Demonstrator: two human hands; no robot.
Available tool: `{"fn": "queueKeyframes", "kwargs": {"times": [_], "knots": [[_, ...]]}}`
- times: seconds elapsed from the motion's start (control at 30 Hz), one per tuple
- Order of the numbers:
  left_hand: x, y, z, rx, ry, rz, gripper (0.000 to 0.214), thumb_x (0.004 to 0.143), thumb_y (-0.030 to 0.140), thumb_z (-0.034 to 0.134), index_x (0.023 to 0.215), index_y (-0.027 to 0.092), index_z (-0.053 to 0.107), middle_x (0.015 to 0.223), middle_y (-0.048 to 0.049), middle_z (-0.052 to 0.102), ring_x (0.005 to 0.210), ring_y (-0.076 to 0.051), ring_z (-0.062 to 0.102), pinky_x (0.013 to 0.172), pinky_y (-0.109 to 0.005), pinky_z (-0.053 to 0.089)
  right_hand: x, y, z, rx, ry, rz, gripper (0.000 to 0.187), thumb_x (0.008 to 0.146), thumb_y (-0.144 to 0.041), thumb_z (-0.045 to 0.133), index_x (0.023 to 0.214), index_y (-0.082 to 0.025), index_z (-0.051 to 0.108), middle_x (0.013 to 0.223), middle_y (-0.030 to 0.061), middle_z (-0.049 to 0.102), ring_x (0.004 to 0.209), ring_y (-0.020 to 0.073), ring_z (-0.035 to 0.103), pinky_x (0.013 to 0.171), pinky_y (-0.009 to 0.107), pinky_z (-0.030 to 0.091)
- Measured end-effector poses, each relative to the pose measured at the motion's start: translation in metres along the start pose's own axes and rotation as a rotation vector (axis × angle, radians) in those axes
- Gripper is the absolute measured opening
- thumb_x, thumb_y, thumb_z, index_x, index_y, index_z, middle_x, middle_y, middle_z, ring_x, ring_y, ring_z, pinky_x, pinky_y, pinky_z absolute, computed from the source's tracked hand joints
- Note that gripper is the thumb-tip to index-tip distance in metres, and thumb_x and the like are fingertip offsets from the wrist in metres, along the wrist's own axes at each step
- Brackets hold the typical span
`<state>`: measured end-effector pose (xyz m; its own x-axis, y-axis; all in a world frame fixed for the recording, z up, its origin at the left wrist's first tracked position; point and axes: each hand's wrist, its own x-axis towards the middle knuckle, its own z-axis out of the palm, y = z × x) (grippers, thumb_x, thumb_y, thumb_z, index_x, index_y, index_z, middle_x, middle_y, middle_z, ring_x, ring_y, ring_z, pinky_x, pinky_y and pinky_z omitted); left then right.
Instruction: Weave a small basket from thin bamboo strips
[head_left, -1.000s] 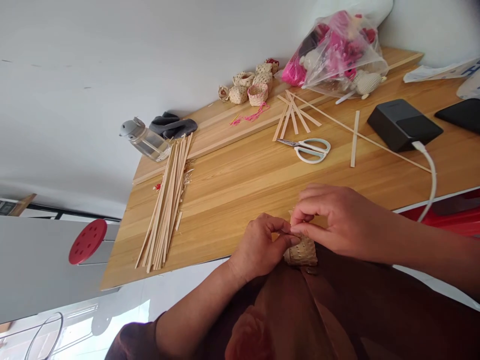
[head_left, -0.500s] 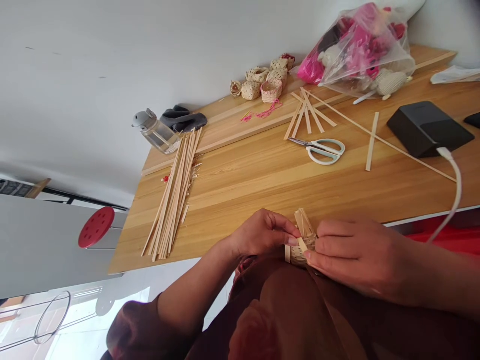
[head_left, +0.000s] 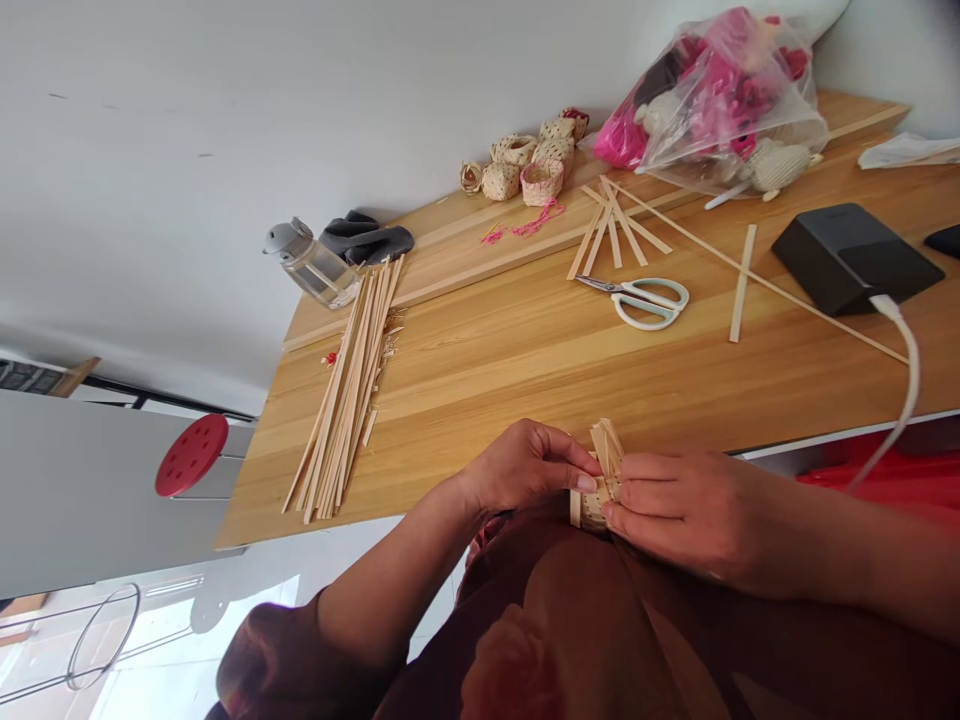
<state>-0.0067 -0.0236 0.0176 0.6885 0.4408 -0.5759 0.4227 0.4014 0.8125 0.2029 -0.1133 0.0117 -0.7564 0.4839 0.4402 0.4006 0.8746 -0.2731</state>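
Room: We see a white wall (head_left: pixel 300 120) behind the worktop, and a red stool (head_left: pixel 191 455) stands on the far side of it.

Worktop: The light wooden worktop (head_left: pixel 480 400) carries all things. We find on it a plastic bag (head_left: pixel 712 100) with pink material inside, a black box (head_left: pixel 855 258) with a white cable (head_left: pixel 907 380), and a glass bottle (head_left: pixel 311 265) with a grey lid beside a dark cloth (head_left: pixel 365 240).

Loose materials: A long bundle of pale strips (head_left: pixel 337 400) lies near the hands. Farther away are white-handled scissors (head_left: pixel 649 303), a few crossed strips (head_left: pixel 615 230) and some small woven pieces (head_left: pixel 517 165).

Held thing: The small woven strip basket (head_left: pixel 592 510) is between both hands, just at the near edge of the worktop, in front of the person's brown top (head_left: pixel 540 640). Its loose strips (head_left: pixel 606 447) stand out from the weave.

Left hand: The left hand (head_left: pixel 521 470) is on the basket's left side, and its curled fingers (head_left: pixel 562 455) press on it.

Right hand: The right hand (head_left: pixel 690 510) is on the other side, and its fingers (head_left: pixel 645 500) are closed around the weave and the strips.
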Motion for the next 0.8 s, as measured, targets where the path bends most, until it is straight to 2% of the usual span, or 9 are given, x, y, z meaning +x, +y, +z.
{"fn": "queueKeyframes", "kwargs": {"times": [0.2,0.33,0.43,0.5,0.53,0.6,0.63,0.7,0.8], "knots": [[-0.001,-0.004,0.004,0.035,0.037,0.059,0.01,0.075,0.024,0.079,0.077,0.015,0.076,0.049,0.0056,0.056,0.046,-0.007,0.047,0.051,-0.021,0.039,0.0,-0.003,0.004,-0.022,0.018,0.017,0.026,0.1,-0.007,0.047,0.097,-0.013,0.072,0.086,0.008,0.071,0.081,0.0229,0.057,0.078,0.035,0.053],[-0.003,-0.013,0.009,0.12,0.116,0.18,0.021,0.073,0.032,0.082,0.077,0.013,0.073,0.065,0.001,0.064,0.057,-0.01,0.052,0.056,-0.022,0.04,-0.004,0.001,0.006,0.209,-0.013,0.098,0.02,0.102,-0.016,0.053,0.102,-0.018,0.073,0.086,0.0061,0.072,0.081,0.0211,0.061,0.077,0.034,0.052],[-0.008,-0.013,0.01,0.299,0.237,0.343,0.014,0.078,0.027,0.077,0.074,0.015,0.072,0.075,-0.002,0.068,0.076,-0.015,0.06,0.073,-0.026,0.046,-0.009,0.008,0.001,0.318,0.17,0.329,0.017,0.099,-0.022,0.061,0.111,-0.024,0.072,0.094,0.0052,0.075,0.085,0.021,0.066,0.076,0.033,0.053],[-0.013,-0.007,0.009,0.404,0.283,0.421,0.009,0.08,0.022,0.074,0.073,0.016,0.072,0.081,-0.0027,0.069,0.087,-0.018,0.061,0.082,-0.029,0.045,-0.01,0.014,-0.005,0.307,0.272,0.53,0.03,0.094,-0.026,0.066,0.123,-0.026,0.068,0.112,0.0072,0.074,0.093,0.0234,0.068,0.073,0.033,0.054],[-0.015,-0.004,0.008,0.441,0.285,0.44,0.008,0.081,0.02,0.073,0.074,0.017,0.072,0.082,-0.0028,0.069,0.09,-0.019,0.06,0.084,-0.029,0.044,-0.009,0.017,-0.009,0.311,0.273,0.609,0.039,0.091,-0.029,0.069,0.129,-0.027,0.064,0.123,0.0086,0.071,0.098,0.0255,0.068,0.073,0.034,0.055],[-0.017,0.0,0.007,0.492,0.24,0.46,0.006,0.082,0.017,0.073,0.076,0.018,0.072,0.084,-0.0027,0.069,0.092,-0.019,0.06,0.084,-0.029,0.044,-0.005,0.022,-0.014,0.378,0.194,0.694,0.048,0.086,-0.036,0.074,0.132,-0.027,0.062,0.133,0.0103,0.067,0.107,0.0292,0.066,0.076,0.036,0.055],[-0.018,0.001,0.007,0.503,0.212,0.468,0.006,0.081,0.016,0.074,0.076,0.018,0.073,0.084,-0.0026,0.068,0.092,-0.019,0.059,0.085,-0.029,0.044,-0.002,0.024,-0.015,0.437,0.134,0.719,0.045,0.085,-0.038,0.074,0.127,-0.027,0.064,0.129,0.0098,0.068,0.105,0.029,0.066,0.077,0.037,0.055],[-0.016,-0.002,0.008,0.48,0.178,0.474,0.005,0.082,0.016,0.075,0.078,0.018,0.074,0.086,-0.0025,0.069,0.093,-0.019,0.059,0.085,-0.029,0.044,0.002,0.028,-0.014,0.576,0.018,0.764,0.028,0.086,-0.039,0.072,0.109,-0.024,0.066,0.105,0.0055,0.071,0.089,0.0236,0.065,0.073,0.034,0.052],[-0.01,-0.015,0.01,0.38,0.188,0.487,0.002,0.084,0.02,0.078,0.085,0.019,0.076,0.09,-0.0032,0.071,0.096,-0.019,0.06,0.091,-0.03,0.044,0.004,0.033,-0.009,0.769,-0.059,0.826,0.023,0.088,-0.043,0.069,0.09,-0.022,0.061,0.076,-0.002,0.06,0.068,0.0153,0.053,0.062,0.028,0.044]]}}
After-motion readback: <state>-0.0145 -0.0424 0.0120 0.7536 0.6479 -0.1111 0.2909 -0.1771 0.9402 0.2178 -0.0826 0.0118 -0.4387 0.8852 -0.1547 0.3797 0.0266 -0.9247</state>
